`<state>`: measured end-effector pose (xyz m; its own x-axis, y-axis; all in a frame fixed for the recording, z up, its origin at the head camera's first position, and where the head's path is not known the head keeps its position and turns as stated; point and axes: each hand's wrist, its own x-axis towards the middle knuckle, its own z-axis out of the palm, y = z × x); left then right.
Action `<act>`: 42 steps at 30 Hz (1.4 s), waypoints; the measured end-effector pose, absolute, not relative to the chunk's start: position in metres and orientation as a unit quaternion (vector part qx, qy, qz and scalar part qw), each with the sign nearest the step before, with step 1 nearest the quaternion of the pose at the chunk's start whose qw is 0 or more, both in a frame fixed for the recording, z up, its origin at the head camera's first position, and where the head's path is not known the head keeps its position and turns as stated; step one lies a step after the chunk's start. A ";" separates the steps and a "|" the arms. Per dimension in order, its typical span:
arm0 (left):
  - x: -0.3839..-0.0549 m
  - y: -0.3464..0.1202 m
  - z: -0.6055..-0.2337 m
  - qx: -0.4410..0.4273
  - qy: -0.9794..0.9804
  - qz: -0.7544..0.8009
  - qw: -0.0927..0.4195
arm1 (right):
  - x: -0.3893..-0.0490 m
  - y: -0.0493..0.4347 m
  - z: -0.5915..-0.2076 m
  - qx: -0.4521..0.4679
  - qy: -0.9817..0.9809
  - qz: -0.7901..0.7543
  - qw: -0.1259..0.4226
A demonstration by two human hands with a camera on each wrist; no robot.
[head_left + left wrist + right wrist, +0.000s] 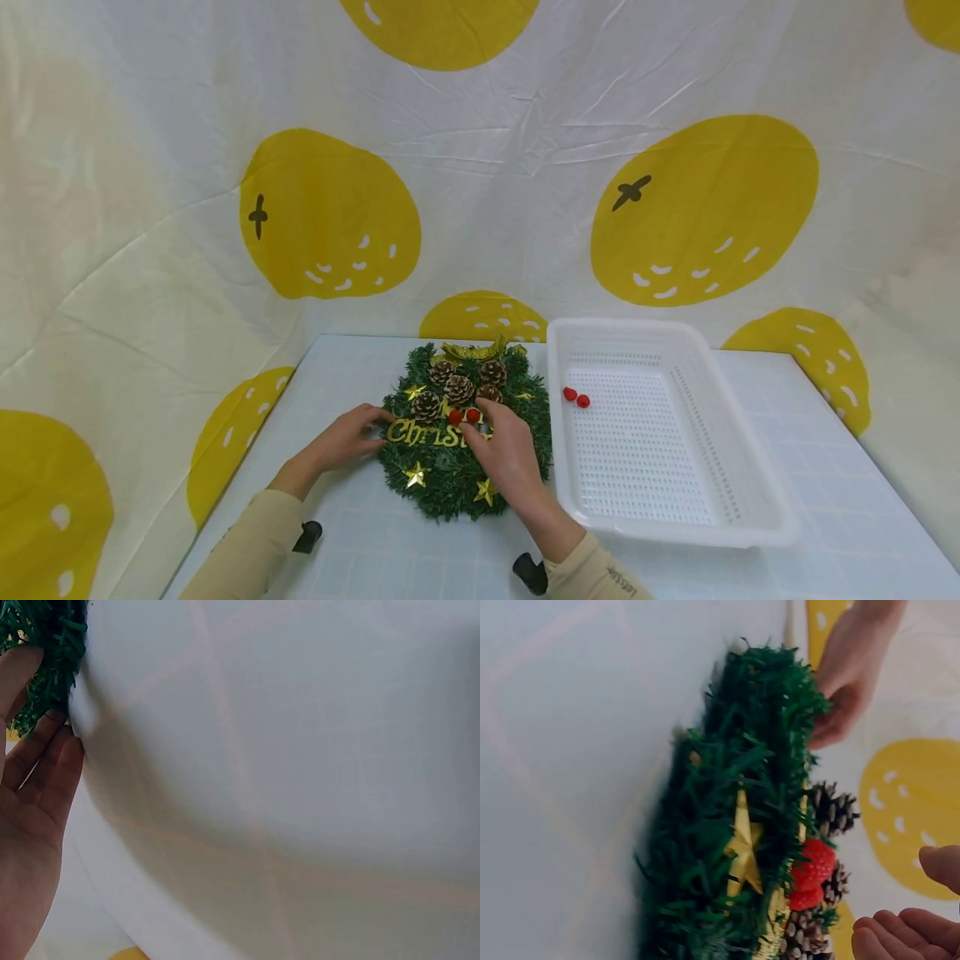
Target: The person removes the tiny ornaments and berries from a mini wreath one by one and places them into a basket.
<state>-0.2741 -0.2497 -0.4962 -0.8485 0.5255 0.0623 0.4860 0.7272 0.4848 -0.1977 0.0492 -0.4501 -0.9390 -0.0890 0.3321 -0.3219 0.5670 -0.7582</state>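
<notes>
A green Christmas wreath (442, 487) lies on the table, decorated with pine cones (459, 389), gold stars (416, 475) and gold lettering (420, 433). Two red berries (455, 417) sit among the lettering, and they show in the right wrist view as red berries (813, 864) beside the cones. My left hand (348, 437) holds the wreath's left edge, thumb on the greenery and fingers at its side. Over the wreath's right half hovers my right hand (506, 446), its thumb and fingers apart near the berries. Nothing is between them in the right wrist view.
To the right of the wreath stands a white plastic basket (750, 442) with a perforated bottom. Two more red berries (582, 401) lie inside near its left wall. Behind the table (352, 542) hangs a white curtain (510, 208) printed with yellow fruit.
</notes>
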 end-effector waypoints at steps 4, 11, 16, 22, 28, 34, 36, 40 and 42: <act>-0.274 -0.250 -0.497 0.278 0.927 0.250 0.038 | -0.198 0.048 -0.457 0.117 -0.876 0.448 0.135; -0.274 -0.250 -0.497 0.282 0.927 0.244 0.031 | -0.200 0.047 -0.463 0.106 -0.879 0.442 0.142; -0.273 -0.250 -0.496 0.279 0.927 0.249 0.033 | -0.201 0.046 -0.469 0.100 -0.887 0.428 0.142; -0.273 -0.250 -0.496 0.280 0.926 0.250 0.034 | -0.202 0.045 -0.474 0.107 -0.892 0.413 0.148; -0.273 -0.251 -0.496 0.278 0.927 0.251 0.034 | -0.202 0.044 -0.479 0.115 -0.899 0.398 0.145; -0.273 -0.251 -0.496 0.280 0.926 0.250 0.033 | -0.203 0.044 -0.484 0.120 -0.905 0.382 0.142; -0.273 -0.251 -0.497 0.281 0.926 0.249 0.032 | -0.204 0.043 -0.485 0.120 -0.908 0.374 0.146; -0.273 -0.251 -0.498 0.280 0.927 0.248 0.031 | -0.206 0.042 -0.485 0.119 -0.913 0.362 0.145; -0.273 -0.251 -0.498 0.280 0.927 0.248 0.032 | -0.206 0.042 -0.485 0.120 -0.917 0.352 0.144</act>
